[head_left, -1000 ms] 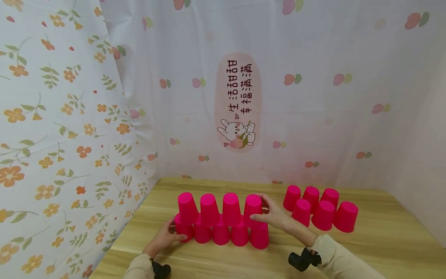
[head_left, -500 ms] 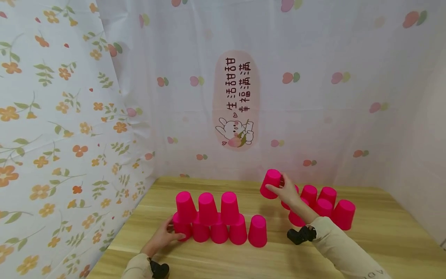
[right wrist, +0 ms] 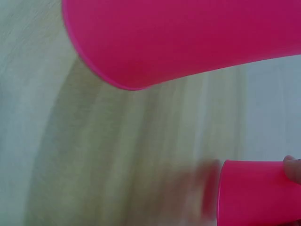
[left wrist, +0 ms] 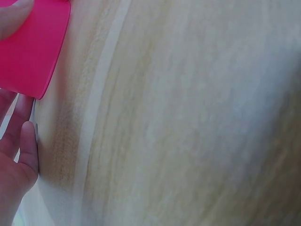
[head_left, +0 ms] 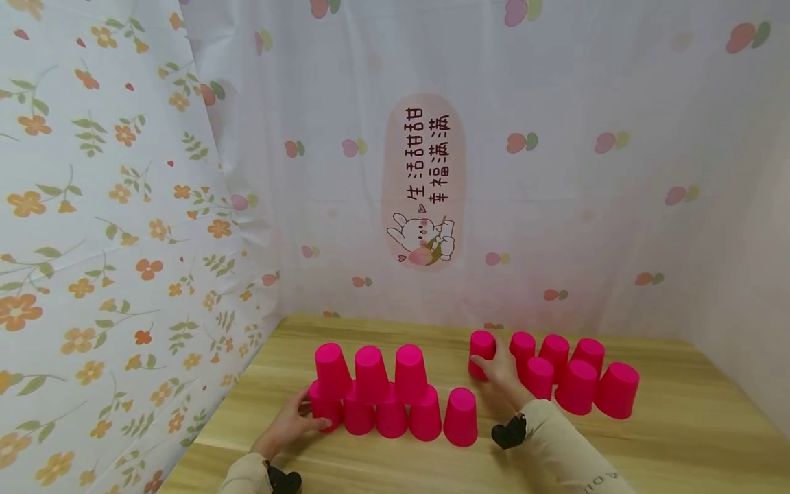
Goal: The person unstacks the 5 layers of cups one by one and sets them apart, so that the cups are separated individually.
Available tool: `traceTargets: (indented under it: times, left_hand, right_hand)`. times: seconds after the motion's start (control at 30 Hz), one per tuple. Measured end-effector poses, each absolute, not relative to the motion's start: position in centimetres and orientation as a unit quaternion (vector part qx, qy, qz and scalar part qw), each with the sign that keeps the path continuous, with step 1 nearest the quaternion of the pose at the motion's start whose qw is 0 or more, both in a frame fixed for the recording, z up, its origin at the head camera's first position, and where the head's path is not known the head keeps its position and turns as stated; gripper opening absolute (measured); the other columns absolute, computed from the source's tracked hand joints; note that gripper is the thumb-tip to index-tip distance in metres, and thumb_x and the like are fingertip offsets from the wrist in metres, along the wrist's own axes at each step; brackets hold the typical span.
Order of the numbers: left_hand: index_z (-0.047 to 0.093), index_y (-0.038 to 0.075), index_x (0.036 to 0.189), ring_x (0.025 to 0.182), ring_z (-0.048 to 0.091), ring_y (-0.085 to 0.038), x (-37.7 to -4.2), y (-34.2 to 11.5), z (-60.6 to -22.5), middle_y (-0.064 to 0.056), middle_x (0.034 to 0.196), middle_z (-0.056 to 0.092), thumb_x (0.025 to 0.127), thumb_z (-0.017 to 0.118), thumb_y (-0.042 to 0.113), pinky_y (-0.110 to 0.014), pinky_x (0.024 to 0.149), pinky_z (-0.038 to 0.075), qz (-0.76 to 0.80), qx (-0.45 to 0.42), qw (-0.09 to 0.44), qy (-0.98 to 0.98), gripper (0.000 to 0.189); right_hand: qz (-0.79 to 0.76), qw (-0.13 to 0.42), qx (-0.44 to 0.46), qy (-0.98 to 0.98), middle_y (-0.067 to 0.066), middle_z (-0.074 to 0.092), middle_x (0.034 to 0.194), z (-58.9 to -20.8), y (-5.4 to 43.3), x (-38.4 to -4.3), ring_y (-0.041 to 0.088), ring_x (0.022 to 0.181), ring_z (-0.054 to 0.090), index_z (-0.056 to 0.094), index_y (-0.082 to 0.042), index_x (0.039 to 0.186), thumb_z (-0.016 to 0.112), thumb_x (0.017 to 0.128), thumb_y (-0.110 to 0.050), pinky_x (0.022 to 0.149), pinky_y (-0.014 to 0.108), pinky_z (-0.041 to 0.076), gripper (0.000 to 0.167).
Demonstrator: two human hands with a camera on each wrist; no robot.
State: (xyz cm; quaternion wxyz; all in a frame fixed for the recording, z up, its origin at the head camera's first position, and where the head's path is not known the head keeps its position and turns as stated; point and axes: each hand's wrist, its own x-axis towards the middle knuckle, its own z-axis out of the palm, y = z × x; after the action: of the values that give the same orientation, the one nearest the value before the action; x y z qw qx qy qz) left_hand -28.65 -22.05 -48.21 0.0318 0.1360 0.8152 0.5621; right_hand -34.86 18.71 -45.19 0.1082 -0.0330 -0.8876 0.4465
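Bright pink cups stand upside down in two tiers, three upper cups (head_left: pixel 372 376) on a row of several lower ones (head_left: pixel 391 418). My left hand (head_left: pixel 292 424) has its thumb and fingers around the leftmost lower cup (head_left: pixel 322 412); in the left wrist view the thumb (left wrist: pixel 13 18) lies on that cup's side. At the row's right end, a lower cup (head_left: pixel 460 418) carries nothing on top. Farther back, my right hand (head_left: pixel 503 370) grips an upside-down cup (head_left: pixel 480 346), left of the right-hand group. The right wrist view shows this held cup (right wrist: pixel 254 193) close over the tabletop.
On the right, several more upside-down pink cups (head_left: pixel 577 391) stand in two staggered rows on the wooden table (head_left: pixel 382 470). A patterned cloth (head_left: pixel 555 226) hangs behind the table. Another cup (right wrist: pixel 188 37) fills the top of the right wrist view.
My right hand has lifted the rightmost upper cup off the tier, carried it back and right, then lowered it beside the right-hand group. My left hand has stayed at the leftmost lower cup.
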Motion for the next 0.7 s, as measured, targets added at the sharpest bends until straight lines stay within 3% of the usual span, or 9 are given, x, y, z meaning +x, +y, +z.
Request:
traceTargets:
  times: [0.7]
  left_hand:
    - [0.041,-0.008,0.123,0.095,0.054,-0.031,-28.41,-21.96,-48.1,-0.019,0.108,0.053,0.07,0.073,0.003,-0.039,0.08,0.043,0.552,0.14,0.018,0.822,0.063]
  right_hand:
    - [0.446,0.124,-0.114,-0.879,0.031,0.047,0.113,-45.92,18.36,-34.81,0.043,0.103,0.045,0.032,0.01,0.126,0.06,0.081,-0.012,0.085,0.053,0.038,0.058]
